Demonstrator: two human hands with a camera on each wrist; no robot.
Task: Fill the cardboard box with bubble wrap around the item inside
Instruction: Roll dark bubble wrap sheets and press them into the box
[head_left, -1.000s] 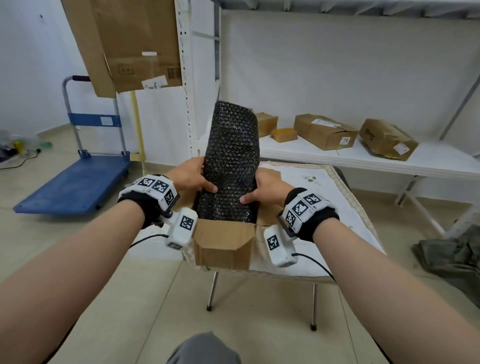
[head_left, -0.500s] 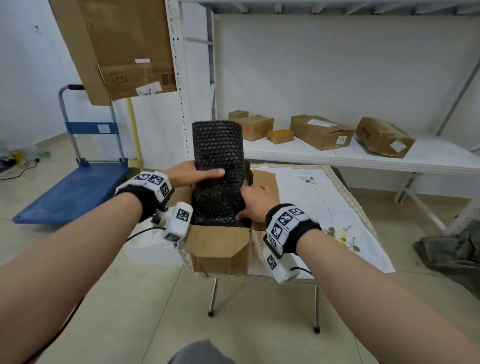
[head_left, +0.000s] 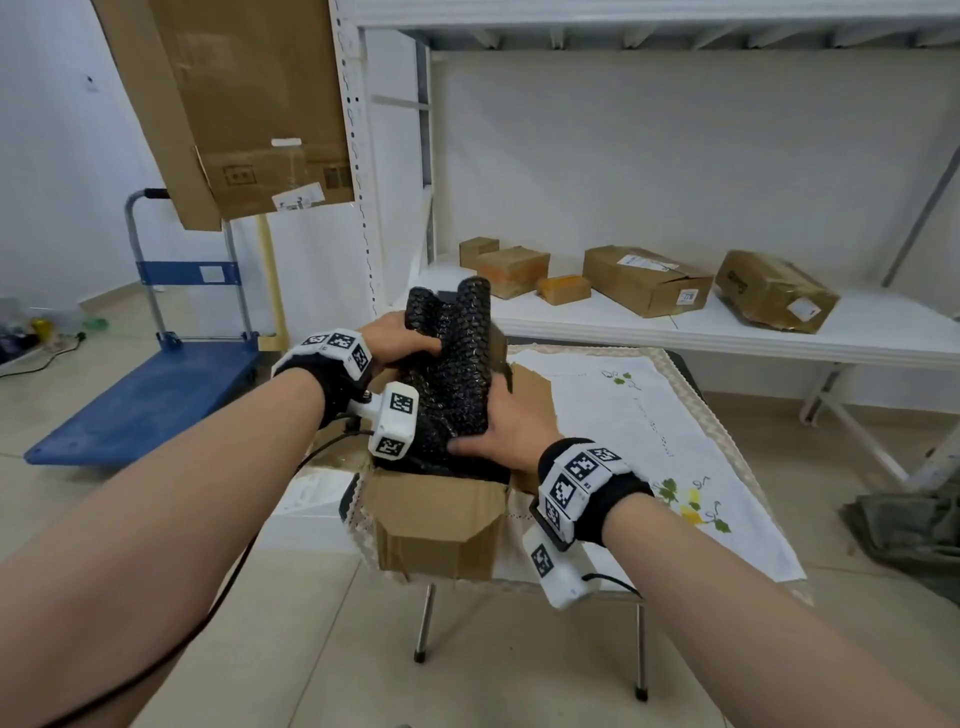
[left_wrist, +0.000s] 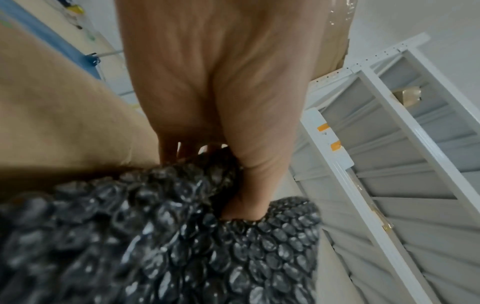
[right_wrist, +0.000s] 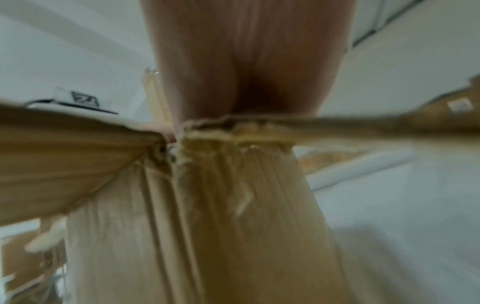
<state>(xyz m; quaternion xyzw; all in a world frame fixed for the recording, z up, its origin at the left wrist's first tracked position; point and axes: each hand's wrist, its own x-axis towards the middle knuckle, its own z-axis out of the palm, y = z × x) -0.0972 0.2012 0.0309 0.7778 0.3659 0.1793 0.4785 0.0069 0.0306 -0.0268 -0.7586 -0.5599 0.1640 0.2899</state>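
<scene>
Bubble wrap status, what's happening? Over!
Left hand grips bubble wrap near top; right hand holds it lower. Partly in cardboard box, top sticking out. Item inside hidden.

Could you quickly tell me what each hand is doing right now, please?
Left hand: closed, gripping the bubble wrap near its top.
Right hand: closed, holding the bubble wrap's lower side.

No word or number can be read with certainty. Black-and-white square code markers stand on the bands and white camera housings behind the left hand (head_left: 402, 340) and the right hand (head_left: 506, 431). The hanging cardboard sheet (head_left: 234, 104) bears faint printed handling symbols and a white sticker, both illegible. The long shelf box (head_left: 647, 280) carries a white label with small blue print, the crumpled box (head_left: 776, 291) a blank-looking white label, and the blue trolley (head_left: 150, 395) a white tag.
</scene>
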